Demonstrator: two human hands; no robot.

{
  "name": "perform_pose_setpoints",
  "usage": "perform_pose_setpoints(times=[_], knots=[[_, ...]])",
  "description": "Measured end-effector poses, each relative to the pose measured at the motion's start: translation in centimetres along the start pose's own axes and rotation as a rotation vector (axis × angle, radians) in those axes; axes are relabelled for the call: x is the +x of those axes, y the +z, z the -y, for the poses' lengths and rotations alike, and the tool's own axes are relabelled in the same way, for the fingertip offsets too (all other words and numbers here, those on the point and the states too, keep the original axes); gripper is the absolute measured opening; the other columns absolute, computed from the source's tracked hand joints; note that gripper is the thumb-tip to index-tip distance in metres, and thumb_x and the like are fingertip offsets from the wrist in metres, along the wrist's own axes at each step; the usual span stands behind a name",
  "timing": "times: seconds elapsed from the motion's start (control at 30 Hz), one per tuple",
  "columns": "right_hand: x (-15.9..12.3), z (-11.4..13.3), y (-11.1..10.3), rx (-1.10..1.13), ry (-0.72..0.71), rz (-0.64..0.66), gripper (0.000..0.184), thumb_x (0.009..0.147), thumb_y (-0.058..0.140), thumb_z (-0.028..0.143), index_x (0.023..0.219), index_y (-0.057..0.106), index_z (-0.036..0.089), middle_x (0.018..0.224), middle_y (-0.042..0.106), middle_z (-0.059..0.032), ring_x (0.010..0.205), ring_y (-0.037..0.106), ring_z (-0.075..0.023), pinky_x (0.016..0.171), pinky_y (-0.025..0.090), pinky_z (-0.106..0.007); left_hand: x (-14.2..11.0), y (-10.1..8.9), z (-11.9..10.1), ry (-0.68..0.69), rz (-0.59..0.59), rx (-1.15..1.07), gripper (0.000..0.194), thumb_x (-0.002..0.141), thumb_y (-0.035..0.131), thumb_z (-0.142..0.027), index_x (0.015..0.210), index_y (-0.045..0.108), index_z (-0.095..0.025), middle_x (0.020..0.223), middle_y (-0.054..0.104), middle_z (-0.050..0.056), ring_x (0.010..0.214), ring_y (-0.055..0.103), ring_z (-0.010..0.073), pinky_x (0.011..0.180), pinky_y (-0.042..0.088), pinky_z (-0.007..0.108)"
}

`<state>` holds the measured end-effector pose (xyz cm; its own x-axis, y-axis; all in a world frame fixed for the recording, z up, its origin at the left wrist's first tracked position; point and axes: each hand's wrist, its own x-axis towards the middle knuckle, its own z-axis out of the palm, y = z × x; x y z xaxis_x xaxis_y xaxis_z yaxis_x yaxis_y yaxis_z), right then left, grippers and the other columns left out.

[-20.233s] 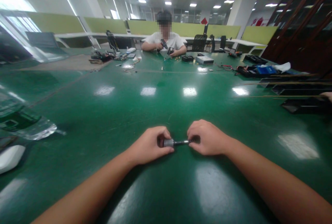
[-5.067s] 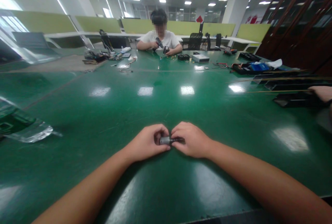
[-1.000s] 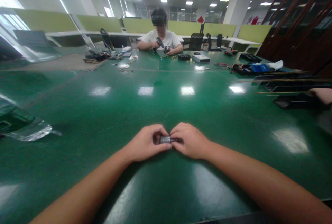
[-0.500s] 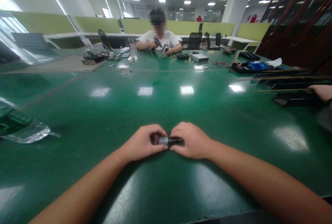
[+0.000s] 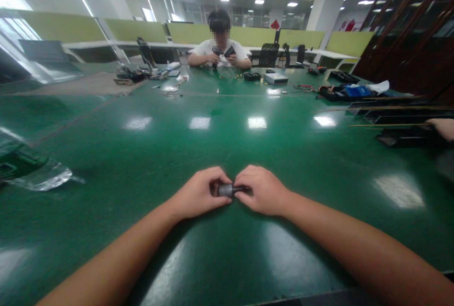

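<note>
Just above the green tabletop [image 5: 227, 140], my two hands meet around a small object, a grey metal cylinder [image 5: 225, 190] with a narrower dark end piece [image 5: 240, 189]. My left hand [image 5: 198, 192] is closed round the cylinder, thumb below and fingers above. From the other side, my right hand [image 5: 264, 191] pinches the dark piece between thumb and fingertips. Part of the object is hidden by my fingers, and its exact kind cannot be made out.
A clear plastic bottle [image 5: 39, 169] lies at the left. Across the table a person [image 5: 220, 50] handles small dark items. Black channel-like parts [image 5: 407, 136] and another person's hand [image 5: 441, 128] are at the right. Farther back are a tool bag [image 5: 354, 91] and a grey box [image 5: 275, 78].
My right fingers have shifted on the dark end piece, which looks thinner now. Both hands stay together in place. The person opposite has raised both hands and brought their items together.
</note>
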<state>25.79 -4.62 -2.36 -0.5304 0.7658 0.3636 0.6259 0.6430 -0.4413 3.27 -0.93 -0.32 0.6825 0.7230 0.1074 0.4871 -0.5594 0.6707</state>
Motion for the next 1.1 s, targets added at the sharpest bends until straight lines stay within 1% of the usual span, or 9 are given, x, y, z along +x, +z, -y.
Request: perform_pose_setpoints(times=[0.17, 0.7, 1.1], knots=[[-0.07, -0.27, 0.07, 0.019, -0.004, -0.003, 0.009, 0.087, 0.068, 0.023, 0.094, 0.072, 0.02, 0.098, 0.074, -0.0057, 0.096, 0.063, -0.0204, 0.09, 0.048, -0.034, 0.01, -0.13, -0.18, 0.0, -0.002, 0.0, 0.023, 0.074, 0.077, -0.026, 0.093, 0.068, -0.018, 0.085, 0.064, 0.001, 0.074, 0.059, 0.0161, 0.067, 0.045, 0.025], [-0.24, -0.21, -0.5, 0.018, 0.007, 0.0, 0.009, 0.087, 0.069, 0.023, 0.093, 0.073, 0.019, 0.096, 0.074, -0.0053, 0.096, 0.064, -0.0204, 0.09, 0.048, -0.034, -0.03, -0.17, 0.22, 0.012, 0.016, -0.005, 0.023, 0.076, 0.077, -0.025, 0.095, 0.067, -0.017, 0.087, 0.062, 0.002, 0.075, 0.059, 0.0167, 0.067, 0.045, 0.026], [-0.46, -0.49, -0.64, 0.002, 0.003, 0.005, 0.008, 0.086, 0.069, 0.023, 0.092, 0.073, 0.019, 0.096, 0.074, -0.0051, 0.095, 0.063, -0.0204, 0.087, 0.046, -0.034, 0.03, -0.09, 0.21, 0.021, 0.008, 0.012, 0.023, 0.075, 0.078, -0.025, 0.094, 0.068, -0.016, 0.085, 0.061, 0.002, 0.073, 0.058, 0.0163, 0.065, 0.044, 0.025]])
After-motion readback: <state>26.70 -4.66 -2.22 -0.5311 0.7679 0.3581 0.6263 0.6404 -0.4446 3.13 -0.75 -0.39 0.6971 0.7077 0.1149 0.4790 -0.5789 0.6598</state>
